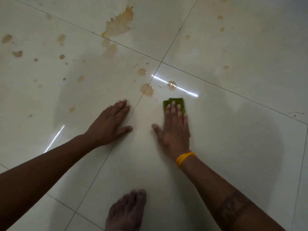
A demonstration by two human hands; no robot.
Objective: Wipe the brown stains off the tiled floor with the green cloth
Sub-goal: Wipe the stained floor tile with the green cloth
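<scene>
right hand [175, 129]: flat, palm down on the green cloth [175, 104]; fingers straight and side by side, thumb splayed out toward the left hand. Not curled round anything, just pressing.
green cloth: folded into a small pad under the right fingertips [173, 104]. Its far edge and both side edges stick out past the fingers; the rest is hidden under the fingers (palm looks to be on bare tile, can't tell for sure).
left hand [110, 124]: flat on the tiled floor [233, 130], fingers straight and close together, thumb out to the right. Holds nothing, well apart from the cloth, just left of a grout line.
nearest stains: brown puddle [147, 90] straddling the grout line, just beyond and between the two hands; wet blob [172, 85] under a bright light streak, just beyond the cloth's far edge, not touching it.
other stains: big ragged splash [120, 24] at top centre, well beyond the hands; scattered drops across the left tile and a few on the upper right tile.
floor: glossy pale tiles, four meet at a grout cross beyond the hands.
wristband [185, 158]: orange-yellow, on the right wrist.
forearm marking [235, 207]: dark band on the right forearm (blurred, detail unreadable).
foot [126, 212]: bare, bottom centre, between the arms.
</scene>
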